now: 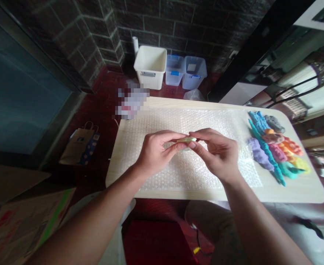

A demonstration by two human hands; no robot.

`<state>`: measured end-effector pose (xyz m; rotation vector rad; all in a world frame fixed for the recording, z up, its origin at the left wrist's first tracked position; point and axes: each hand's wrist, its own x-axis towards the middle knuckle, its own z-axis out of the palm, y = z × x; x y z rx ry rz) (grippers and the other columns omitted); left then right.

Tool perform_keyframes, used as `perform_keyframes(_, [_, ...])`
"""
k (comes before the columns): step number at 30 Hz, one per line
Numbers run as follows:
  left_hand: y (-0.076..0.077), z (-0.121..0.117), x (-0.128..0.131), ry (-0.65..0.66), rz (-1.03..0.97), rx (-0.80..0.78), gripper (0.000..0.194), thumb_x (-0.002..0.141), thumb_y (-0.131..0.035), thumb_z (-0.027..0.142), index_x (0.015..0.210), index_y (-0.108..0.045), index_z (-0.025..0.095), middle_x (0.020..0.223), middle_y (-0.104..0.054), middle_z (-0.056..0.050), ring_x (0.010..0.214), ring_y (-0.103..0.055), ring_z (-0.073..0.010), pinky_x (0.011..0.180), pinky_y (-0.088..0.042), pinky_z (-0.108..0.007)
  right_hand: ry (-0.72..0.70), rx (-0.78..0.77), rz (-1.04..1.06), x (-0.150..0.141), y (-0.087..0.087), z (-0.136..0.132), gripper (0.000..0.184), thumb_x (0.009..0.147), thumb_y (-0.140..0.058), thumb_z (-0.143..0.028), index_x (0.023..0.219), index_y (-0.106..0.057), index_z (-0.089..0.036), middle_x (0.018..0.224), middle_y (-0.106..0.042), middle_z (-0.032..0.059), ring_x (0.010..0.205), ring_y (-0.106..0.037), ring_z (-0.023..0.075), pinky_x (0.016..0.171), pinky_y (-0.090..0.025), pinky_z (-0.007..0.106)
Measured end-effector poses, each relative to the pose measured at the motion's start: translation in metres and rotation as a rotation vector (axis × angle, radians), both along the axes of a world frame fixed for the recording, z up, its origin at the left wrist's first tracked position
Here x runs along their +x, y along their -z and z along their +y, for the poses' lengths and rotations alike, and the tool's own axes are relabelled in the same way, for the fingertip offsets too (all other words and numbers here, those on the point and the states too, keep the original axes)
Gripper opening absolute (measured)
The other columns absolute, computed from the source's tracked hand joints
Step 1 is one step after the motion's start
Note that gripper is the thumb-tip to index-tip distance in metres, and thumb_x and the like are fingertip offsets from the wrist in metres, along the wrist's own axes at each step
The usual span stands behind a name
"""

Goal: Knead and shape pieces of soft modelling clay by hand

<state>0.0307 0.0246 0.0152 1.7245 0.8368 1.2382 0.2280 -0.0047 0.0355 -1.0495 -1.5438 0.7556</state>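
Between both hands, above the bubble wrap (pixel 162 169), is a small pale yellow-green piece (pixel 186 140); its kind cannot be made out. My left hand (pixel 159 149) pinches its left end between thumb and fingers. At the other end, my right hand (pixel 218 149) pinches it the same way, the two thumbs close together. Fingers cover much of the piece. Lumpy, clay-like coloured pieces lie in a group on the table's right side, among them a long teal strip (pixel 265 151), a purple piece (pixel 258 152) and a grey piece (pixel 274 123).
The pale table (pixel 217 195) has rounded corners. Behind it on the floor stand a cream bin (pixel 152 79) and two clear plastic boxes, one at the right (pixel 194 71). A paper bag (pixel 77 147) is left of the table. A cardboard box (pixel 26 224) sits at lower left.
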Motion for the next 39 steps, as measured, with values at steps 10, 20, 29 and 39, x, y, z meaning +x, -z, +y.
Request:
perform_keyframes(10, [-0.0007, -0.0016, 0.0024, -0.033, 0.014, -0.017, 0.026, 0.092, -0.082, 0.034, 0.113, -0.081, 0.020, 0.110, -0.084, -0.009, 0.096, -0.080, -0.0210, 0.089, -0.065, -0.031, 0.014, -0.083, 0.080, -0.0013, -0.0018, -0.0020, 0.015, 0.090, -0.083, -0.023, 0.105, -0.083, -0.026, 0.097, -0.079, 0.0042, 0.085, -0.071, 0.0187, 0.074, -0.056, 0.035])
perform_keyframes(20, [-0.0050, -0.0020, 0.0025, -0.020, 0.033, -0.018, 0.027, 0.090, -0.083, 0.035, 0.112, -0.080, 0.020, 0.110, -0.083, -0.009, 0.100, -0.080, -0.0221, 0.091, -0.064, -0.032, -0.020, -0.014, 0.005, -0.0007, -0.0043, -0.0010, 0.020, 0.090, -0.083, -0.017, 0.104, -0.085, -0.031, 0.096, -0.080, 0.0034, 0.089, -0.072, 0.0201, 0.079, -0.055, 0.037])
perform_keyframes(29, [-0.0055, -0.0016, -0.0007, -0.019, 0.038, 0.019, 0.019, 0.090, -0.084, 0.030, 0.107, -0.083, 0.020, 0.105, -0.085, -0.007, 0.096, -0.080, -0.0202, 0.089, -0.063, -0.028, -0.039, 0.005, -0.025, 0.0003, -0.0047, -0.0019, 0.022, 0.090, -0.084, -0.021, 0.109, -0.084, -0.031, 0.098, -0.080, 0.0045, 0.090, -0.072, 0.0220, 0.081, -0.057, 0.040])
perform_keyframes(39, [-0.0081, -0.0018, -0.0009, -0.051, 0.020, -0.005, 0.019, 0.091, -0.082, 0.031, 0.107, -0.083, 0.021, 0.106, -0.085, -0.007, 0.096, -0.081, -0.0210, 0.090, -0.065, -0.031, -0.060, -0.115, 0.135, -0.0004, -0.0063, -0.0012, 0.020, 0.088, -0.085, -0.021, 0.107, -0.084, -0.029, 0.100, -0.079, 0.0044, 0.091, -0.073, 0.0196, 0.079, -0.058, 0.036])
